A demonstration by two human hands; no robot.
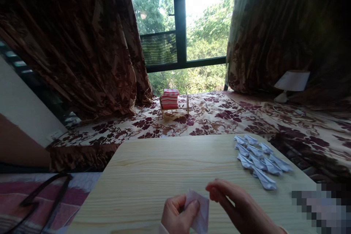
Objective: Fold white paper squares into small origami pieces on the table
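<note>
My left hand (177, 214) pinches a small piece of pale lilac paper (199, 210) between thumb and fingers at the near edge of a light wooden table (170, 164). My right hand (238, 204) is beside it, its curled fingertips touching the paper's upper right corner. The paper is partly folded and held just above the tabletop. Several finished folded paper shapes (259, 161), pale blue-white, lie in a loose cluster on the table's far right.
Beyond the table lies a floral maroon bedspread (219, 115) with a small wooden rack holding a red-striped stack (170, 99). A white lamp (291, 82) stands at the right. Dark curtains frame a window. A black strap (45, 193) lies at the lower left.
</note>
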